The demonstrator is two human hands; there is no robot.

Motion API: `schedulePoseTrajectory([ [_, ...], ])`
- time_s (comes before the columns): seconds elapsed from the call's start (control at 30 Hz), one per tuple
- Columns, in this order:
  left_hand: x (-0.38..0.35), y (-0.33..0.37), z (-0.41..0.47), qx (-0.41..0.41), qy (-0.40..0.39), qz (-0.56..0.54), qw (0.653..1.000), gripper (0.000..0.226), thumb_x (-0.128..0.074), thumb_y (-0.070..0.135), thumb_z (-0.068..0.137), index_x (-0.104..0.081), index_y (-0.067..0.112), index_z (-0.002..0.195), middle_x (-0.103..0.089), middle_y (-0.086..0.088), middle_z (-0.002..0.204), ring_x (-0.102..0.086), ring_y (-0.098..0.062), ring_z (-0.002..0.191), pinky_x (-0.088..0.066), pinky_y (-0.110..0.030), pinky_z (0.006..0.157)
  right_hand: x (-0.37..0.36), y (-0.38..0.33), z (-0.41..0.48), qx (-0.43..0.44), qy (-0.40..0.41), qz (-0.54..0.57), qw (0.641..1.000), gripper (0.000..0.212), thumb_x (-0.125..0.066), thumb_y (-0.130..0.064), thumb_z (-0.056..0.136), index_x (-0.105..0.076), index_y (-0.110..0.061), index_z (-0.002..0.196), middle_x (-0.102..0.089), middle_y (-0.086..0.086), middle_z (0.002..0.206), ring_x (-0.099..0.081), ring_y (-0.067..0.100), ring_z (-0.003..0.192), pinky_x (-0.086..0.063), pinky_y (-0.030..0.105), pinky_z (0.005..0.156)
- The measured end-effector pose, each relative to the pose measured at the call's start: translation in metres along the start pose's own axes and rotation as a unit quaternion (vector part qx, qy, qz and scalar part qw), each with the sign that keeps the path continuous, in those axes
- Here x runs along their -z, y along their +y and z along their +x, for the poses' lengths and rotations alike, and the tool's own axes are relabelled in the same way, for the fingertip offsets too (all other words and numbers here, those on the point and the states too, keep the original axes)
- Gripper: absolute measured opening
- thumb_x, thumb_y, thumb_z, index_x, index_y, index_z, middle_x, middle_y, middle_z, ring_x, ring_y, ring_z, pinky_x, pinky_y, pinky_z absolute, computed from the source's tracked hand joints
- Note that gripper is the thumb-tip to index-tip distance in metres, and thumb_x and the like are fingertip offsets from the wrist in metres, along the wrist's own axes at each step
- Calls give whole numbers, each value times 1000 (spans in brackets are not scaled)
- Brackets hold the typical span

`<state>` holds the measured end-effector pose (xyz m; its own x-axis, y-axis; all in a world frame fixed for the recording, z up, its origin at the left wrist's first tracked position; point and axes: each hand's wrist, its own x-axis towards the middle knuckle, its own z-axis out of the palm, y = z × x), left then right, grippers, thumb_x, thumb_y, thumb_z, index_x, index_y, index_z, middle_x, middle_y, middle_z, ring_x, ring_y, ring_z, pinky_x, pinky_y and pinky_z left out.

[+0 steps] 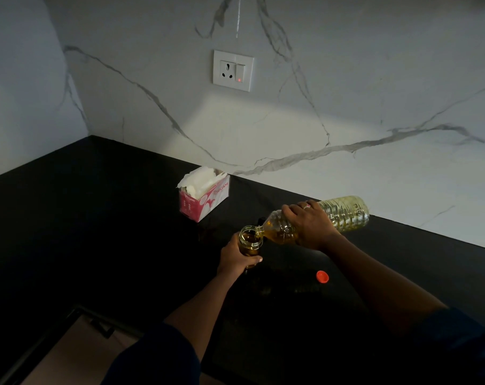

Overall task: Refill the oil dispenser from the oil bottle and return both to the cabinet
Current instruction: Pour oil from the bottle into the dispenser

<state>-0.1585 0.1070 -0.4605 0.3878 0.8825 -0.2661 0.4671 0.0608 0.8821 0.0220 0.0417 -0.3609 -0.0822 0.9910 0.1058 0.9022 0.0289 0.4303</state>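
My right hand [310,223] grips a clear plastic oil bottle [344,213] around its middle, tipped almost flat with its open neck pointing left. Yellow oil pools near the neck, which rests at the rim of the glass oil dispenser [251,238]. The dispenser stands upright on the black counter [110,218], uncapped, with some oil inside. My left hand [235,258] wraps around its lower body. The bottle's red cap [322,276] lies on the counter to the right of the dispenser.
A pink and white tissue box [203,194] stands on the counter behind the dispenser, near the marble wall. A wall socket [233,70] sits above it. A cabinet front with a dark handle [102,327] shows at the lower left.
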Motion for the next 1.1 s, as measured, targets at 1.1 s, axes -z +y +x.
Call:
schedulePoseTrajectory([
  [1.1, 1, 1, -1, -11, 0, 0, 1000, 81, -84, 16, 63, -43, 19, 133, -52, -3, 133, -44, -21, 129, -38, -35, 106, 0, 2, 1, 7, -20, 25, 999, 82, -68, -45, 75, -32, -9, 140, -49, 15, 134, -45, 32, 123, -28, 44, 107],
])
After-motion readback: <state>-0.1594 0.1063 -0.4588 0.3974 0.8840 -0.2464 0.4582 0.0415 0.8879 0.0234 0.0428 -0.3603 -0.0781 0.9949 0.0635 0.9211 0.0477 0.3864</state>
